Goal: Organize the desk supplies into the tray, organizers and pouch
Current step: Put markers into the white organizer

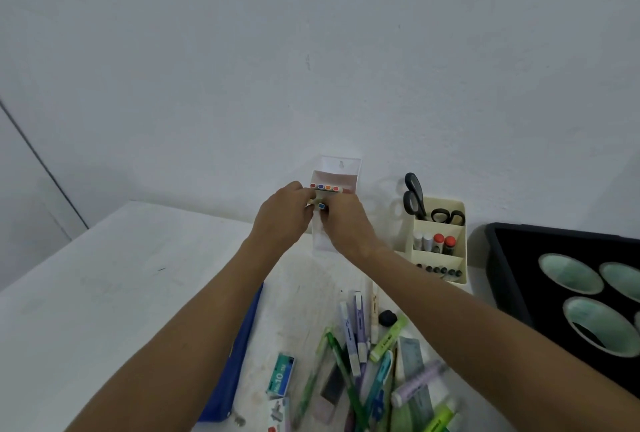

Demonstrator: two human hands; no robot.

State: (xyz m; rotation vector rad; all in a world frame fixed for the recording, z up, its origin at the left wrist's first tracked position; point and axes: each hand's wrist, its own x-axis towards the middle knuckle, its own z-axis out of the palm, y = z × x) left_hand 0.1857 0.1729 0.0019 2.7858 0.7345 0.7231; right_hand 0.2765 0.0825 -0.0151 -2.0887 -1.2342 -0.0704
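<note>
Where both hands meet at the back of the desk (104, 275), they cover most of a clear packet (337, 173) of small coloured items w/ red, blue and orange tips; only its top w/ hang hole and a strip of its bottom edge show. Left hand (289, 215) fingers curl in and pinch something small at the packet's front, right hand (341, 220) fingers also curl onto it; exact contents too small and blurred to tell. Just right stands a cream organizer (438, 244) holding scissors (415, 196), red-capped sticks and dark small bits, unclear what. Black tray (509, 258) at far right is cut off by the frame edge, w/ pale green rolls (599, 324) inside. Near the bottom edge lies a loose heap of pens and highlighters (360, 355), partly cut off, beside a staples box (281, 376). Blue pouch (239, 362) lies mostly hidden under the left forearm.
</note>
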